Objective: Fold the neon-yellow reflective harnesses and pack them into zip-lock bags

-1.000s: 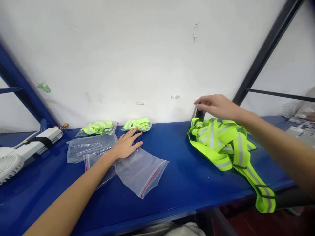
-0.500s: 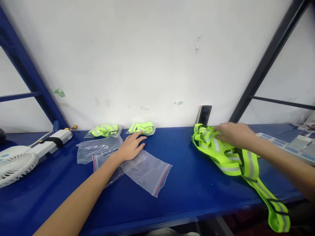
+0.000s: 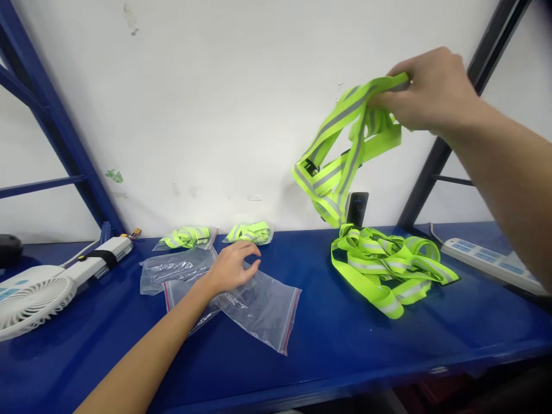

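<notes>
Up at the right, my right hand [image 3: 431,92] is closed on a neon-yellow reflective strap harness [image 3: 340,149], which dangles in loops with a black buckle against the wall. Below it, a tangled heap of more reflective straps [image 3: 388,261] lies on the blue table. My left hand [image 3: 235,265] rests over clear zip bags [image 3: 263,305] with red seal lines, its thumb and fingers apart and curved. Just behind that hand sits a bagged bundle of straps [image 3: 250,232], with another bagged bundle [image 3: 185,237] to its left.
A white fan [image 3: 38,302] with a strapped white pack [image 3: 107,253] lies on the left of the table [image 3: 319,351]. At the back, a dark phone-like device [image 3: 357,210] leans on the wall. A white power strip [image 3: 491,261] lies at right, and blue and dark posts flank the wall.
My right hand has risen from the heap, lifting one strap harness into the air while other straps stay on the table. My left hand has curled slightly over the bags.
</notes>
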Available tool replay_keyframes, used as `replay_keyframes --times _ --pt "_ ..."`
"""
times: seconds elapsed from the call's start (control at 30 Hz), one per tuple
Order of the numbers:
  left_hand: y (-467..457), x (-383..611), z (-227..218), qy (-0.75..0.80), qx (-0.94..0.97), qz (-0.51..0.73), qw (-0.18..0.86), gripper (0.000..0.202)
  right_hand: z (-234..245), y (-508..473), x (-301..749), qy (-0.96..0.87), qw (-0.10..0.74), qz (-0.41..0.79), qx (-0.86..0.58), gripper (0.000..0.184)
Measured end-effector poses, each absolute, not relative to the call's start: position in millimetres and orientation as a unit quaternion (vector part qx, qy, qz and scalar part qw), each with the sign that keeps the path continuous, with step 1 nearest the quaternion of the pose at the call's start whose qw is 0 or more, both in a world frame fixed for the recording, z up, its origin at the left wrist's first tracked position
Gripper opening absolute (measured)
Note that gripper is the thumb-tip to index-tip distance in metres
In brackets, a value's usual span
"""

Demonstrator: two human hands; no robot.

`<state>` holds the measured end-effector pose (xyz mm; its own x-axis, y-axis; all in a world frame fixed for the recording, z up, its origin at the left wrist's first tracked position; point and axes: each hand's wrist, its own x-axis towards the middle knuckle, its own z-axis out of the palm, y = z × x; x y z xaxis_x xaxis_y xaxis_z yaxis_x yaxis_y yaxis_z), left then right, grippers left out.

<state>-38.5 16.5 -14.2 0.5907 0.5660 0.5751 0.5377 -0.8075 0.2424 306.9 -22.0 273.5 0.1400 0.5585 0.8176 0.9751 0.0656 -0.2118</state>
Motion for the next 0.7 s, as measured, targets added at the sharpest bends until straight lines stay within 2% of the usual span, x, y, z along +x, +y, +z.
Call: replay_keyframes --times 0.1,0.17,0.3,0.37,0.4,0.47,0.57,0.63,0.7 --pt "15.7 -35.2 -15.2 0.336 0.880 0.328 0.065 0.025 267.6 -14.2 276.8 -0.646 0.479 -0.205 -0.558 0.048" --pt "15.7 -33.0 -15.5 0.363 0.849 0.359 0.136 0.039 254.5 -7.9 256.7 -0.667 0.509 -0.146 -0.523 0.043" --pt "11.0 -26.8 -11.9 0.319 0.760 0.463 0.327 0.070 212.7 -0.1 221.2 -0.709 0.530 0.051 -0.462 0.018" --pt "6.4 -22.1 -9.0 0.265 0.710 0.523 0.390 0.077 188.3 1.8 210.5 -0.714 0.523 0.104 -0.453 0.015" --pt "4.0 -19.4 -7.7 0.251 0.689 0.541 0.411 0.076 176.0 3.2 207.9 -0.717 0.521 0.115 -0.448 0.016" --pt "-0.1 -14.1 -5.9 0.251 0.664 0.559 0.429 0.059 151.6 7.5 208.6 -0.733 0.502 0.106 -0.446 0.020" --pt "-4.5 -8.7 -5.3 0.267 0.662 0.562 0.418 0.028 117.2 15.8 220.6 -0.789 0.395 0.034 -0.470 0.031" --pt "-6.4 -7.8 -6.0 0.273 0.667 0.561 0.407 0.022 97.9 17.2 229.2 -0.808 0.317 -0.031 -0.496 0.045" --pt "-7.5 -8.7 -6.6 0.278 0.671 0.566 0.390 0.021 82.0 10.8 232.8 -0.808 0.292 -0.071 -0.506 0.050"
